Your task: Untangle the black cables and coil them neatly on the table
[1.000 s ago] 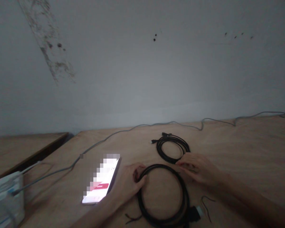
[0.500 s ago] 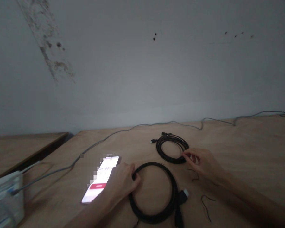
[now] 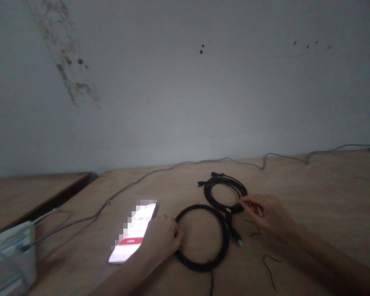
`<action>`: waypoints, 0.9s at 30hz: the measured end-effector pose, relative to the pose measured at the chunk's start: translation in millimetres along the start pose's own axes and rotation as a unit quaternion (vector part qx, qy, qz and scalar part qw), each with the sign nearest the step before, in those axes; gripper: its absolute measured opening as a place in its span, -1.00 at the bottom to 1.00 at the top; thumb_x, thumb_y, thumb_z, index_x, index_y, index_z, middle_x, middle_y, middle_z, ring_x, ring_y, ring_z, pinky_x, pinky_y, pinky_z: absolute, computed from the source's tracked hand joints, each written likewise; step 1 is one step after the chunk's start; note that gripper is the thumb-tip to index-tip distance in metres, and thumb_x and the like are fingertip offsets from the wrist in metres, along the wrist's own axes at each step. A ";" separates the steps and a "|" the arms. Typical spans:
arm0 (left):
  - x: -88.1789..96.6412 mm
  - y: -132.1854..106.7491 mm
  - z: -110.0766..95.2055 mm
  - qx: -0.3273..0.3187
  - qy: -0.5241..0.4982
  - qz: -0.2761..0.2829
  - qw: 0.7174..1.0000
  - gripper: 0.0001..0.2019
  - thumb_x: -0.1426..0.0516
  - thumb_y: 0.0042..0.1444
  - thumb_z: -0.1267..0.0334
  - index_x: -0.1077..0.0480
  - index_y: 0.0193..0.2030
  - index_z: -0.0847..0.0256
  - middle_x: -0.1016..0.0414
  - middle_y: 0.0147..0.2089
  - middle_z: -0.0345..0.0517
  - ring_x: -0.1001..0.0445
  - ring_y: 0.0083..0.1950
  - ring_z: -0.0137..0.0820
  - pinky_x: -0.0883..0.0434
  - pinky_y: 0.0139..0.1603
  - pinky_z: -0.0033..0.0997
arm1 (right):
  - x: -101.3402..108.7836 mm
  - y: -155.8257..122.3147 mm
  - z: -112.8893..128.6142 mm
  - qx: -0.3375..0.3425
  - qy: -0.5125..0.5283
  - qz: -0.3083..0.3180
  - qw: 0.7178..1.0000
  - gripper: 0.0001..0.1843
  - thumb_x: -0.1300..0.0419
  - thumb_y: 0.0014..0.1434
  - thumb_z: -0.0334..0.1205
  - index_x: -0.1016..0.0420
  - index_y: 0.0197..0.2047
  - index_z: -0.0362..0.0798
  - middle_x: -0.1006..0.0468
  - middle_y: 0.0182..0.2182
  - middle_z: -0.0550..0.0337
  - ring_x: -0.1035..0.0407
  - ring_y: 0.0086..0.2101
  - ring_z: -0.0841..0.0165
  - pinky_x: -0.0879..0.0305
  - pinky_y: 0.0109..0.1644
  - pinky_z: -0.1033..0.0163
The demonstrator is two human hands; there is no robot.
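Two coiled black cables lie on the wooden table. My left hand (image 3: pixel 165 234) is closed round the left side of the nearer, thicker coil (image 3: pixel 226 242). That coil's two plugs (image 3: pixel 234 232) stick out at its right, and a thin dark tie end (image 3: pixel 212 281) trails from its bottom. The farther coil (image 3: pixel 207 195) has its plugs (image 3: pixel 201 183) at the upper left. With thumb and finger pinched together, my right hand (image 3: pixel 265 211) touches its lower right edge. Whether a thin tie is also in that pinch is hidden.
Two loose dark twist ties (image 3: pixel 269 267) lie below my right hand. A lit phone (image 3: pixel 132 234) with a timer lies left of my left hand. A white box (image 3: pixel 15 255) with cords stands at the left edge. A grey cord (image 3: pixel 160 169) runs along the wall (image 3: pixel 185 102).
The nearer coil has shifted away from me and turned, so its plugs now sit higher on the right. My left hand stays on it. My right hand keeps its pinch at the farther coil.
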State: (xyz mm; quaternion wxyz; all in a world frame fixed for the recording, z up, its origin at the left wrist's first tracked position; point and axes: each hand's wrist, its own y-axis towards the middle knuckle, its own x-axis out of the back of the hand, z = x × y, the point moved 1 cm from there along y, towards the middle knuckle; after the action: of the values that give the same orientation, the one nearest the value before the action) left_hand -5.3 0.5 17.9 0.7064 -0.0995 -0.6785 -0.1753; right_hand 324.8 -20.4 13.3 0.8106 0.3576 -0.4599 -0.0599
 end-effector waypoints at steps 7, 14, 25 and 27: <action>6.6 -3.1 -4.2 -0.096 -0.077 -0.083 0.989 -0.89 -0.09 0.13 0.33 -0.44 -0.36 0.18 -0.54 -0.25 0.00 -0.51 -0.20 -0.16 -0.38 -0.18 -0.24 | 1.7 2.6 -1.3 -0.012 -0.004 0.014 1.000 -0.69 -0.08 0.34 -0.16 -0.66 -0.26 -0.02 -0.62 -0.52 0.16 -0.38 -0.58 0.37 -0.24 -0.47 0.29; 4.1 -2.0 -6.6 -0.220 -0.101 -0.079 0.967 -0.79 -0.05 0.25 0.35 -0.44 -0.40 0.18 -0.54 -0.31 -0.01 -0.48 -0.21 -0.19 -0.38 -0.09 -0.16 | -3.6 2.5 -6.6 -0.021 0.001 0.048 0.999 -0.69 -0.07 0.37 -0.14 -0.64 -0.20 -0.03 -0.59 -0.52 0.18 -0.37 -0.56 0.37 -0.23 -0.43 0.29; 2.8 -15.1 -19.8 -0.211 -0.065 -0.005 0.975 -0.52 0.04 0.40 0.09 -0.40 -0.53 0.16 -0.54 -0.46 -0.02 -0.48 -0.42 -0.25 -0.25 -0.34 -0.26 | -6.5 2.7 -12.9 -0.050 -0.008 0.065 0.997 -0.69 -0.08 0.36 -0.14 -0.64 -0.21 -0.02 -0.61 -0.50 0.18 -0.39 -0.54 0.34 -0.22 -0.43 0.26; 2.6 -16.5 -19.6 -0.211 -0.113 -0.015 0.971 -0.52 0.04 0.39 0.04 -0.35 -0.55 0.15 -0.52 -0.47 -0.04 -0.47 -0.42 -0.27 -0.24 -0.34 -0.26 | -6.3 3.9 -12.8 -0.047 -0.007 0.070 0.996 -0.69 -0.07 0.36 -0.14 -0.63 -0.22 -0.03 -0.61 -0.50 0.17 -0.39 -0.54 0.34 -0.24 -0.42 0.26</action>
State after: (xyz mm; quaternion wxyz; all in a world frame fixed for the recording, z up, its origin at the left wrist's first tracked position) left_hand 6.6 -22.3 17.7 0.5857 -0.2555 -0.7027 -0.3128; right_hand 330.5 -8.1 7.2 0.8255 0.2856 -0.4861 -0.0270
